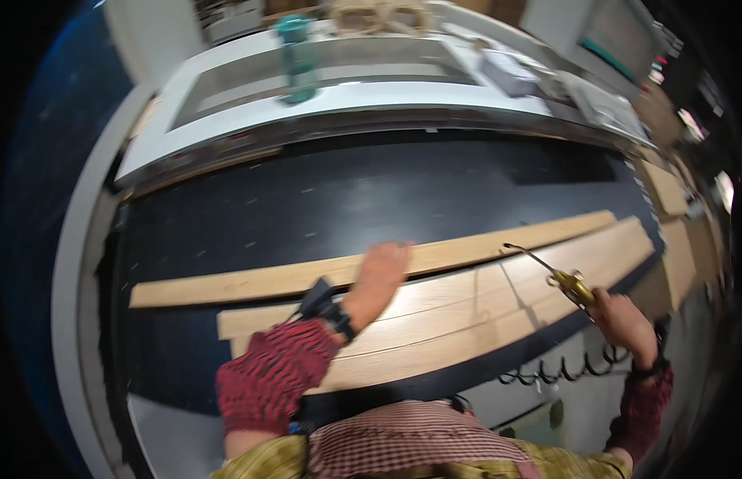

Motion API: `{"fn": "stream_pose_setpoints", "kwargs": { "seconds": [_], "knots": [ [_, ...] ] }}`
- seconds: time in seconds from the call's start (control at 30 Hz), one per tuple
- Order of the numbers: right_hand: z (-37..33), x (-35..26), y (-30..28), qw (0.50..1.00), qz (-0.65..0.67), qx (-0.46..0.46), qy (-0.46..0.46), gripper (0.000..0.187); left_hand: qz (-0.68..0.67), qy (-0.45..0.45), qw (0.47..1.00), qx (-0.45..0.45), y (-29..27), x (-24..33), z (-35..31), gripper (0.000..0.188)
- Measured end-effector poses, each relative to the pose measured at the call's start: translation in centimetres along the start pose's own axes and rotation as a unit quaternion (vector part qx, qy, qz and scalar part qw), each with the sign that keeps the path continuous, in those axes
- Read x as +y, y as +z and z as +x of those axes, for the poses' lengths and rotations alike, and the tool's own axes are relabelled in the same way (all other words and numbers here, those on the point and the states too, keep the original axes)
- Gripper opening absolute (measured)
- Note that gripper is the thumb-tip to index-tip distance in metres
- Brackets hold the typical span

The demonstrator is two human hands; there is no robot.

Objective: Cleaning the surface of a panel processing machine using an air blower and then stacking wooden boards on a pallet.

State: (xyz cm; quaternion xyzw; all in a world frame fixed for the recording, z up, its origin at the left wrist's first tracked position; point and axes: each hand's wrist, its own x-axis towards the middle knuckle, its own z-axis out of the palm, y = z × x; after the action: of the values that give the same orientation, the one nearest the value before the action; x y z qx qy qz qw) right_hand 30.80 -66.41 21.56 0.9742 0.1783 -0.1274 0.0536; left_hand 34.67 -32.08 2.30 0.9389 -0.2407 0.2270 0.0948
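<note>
The brass-coloured gun with a thin, bent nozzle [575, 288] is gripped in the right hand [626, 323], its tip apparently above the long, narrow pale-wood strip [227, 281]. The strip lies beyond the pale, flat wooden boards [435, 311] and is partly covered by the left hand [379, 275]; whether it is grasped cannot be told. The nozzle is best kept angled away from the fingers, with the strip steadied.
</note>
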Motion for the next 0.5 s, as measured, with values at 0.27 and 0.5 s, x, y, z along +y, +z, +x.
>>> {"fn": "stream_pose_setpoints", "kwargs": {
  "seconds": [0.27,0.5],
  "knots": [
    [-1.3,11.1,3.4,0.959,-0.113,0.075,0.248,0.016,0.029,0.007,0.999,-0.041,-1.3,1.4,1.5,0.032],
    [-1.7,6.0,1.7,0.944,0.26,-0.083,0.187,0.021,-0.13,0.003,0.98,-0.151,-1.6,-0.9,2.5,0.026]
  ]
}}
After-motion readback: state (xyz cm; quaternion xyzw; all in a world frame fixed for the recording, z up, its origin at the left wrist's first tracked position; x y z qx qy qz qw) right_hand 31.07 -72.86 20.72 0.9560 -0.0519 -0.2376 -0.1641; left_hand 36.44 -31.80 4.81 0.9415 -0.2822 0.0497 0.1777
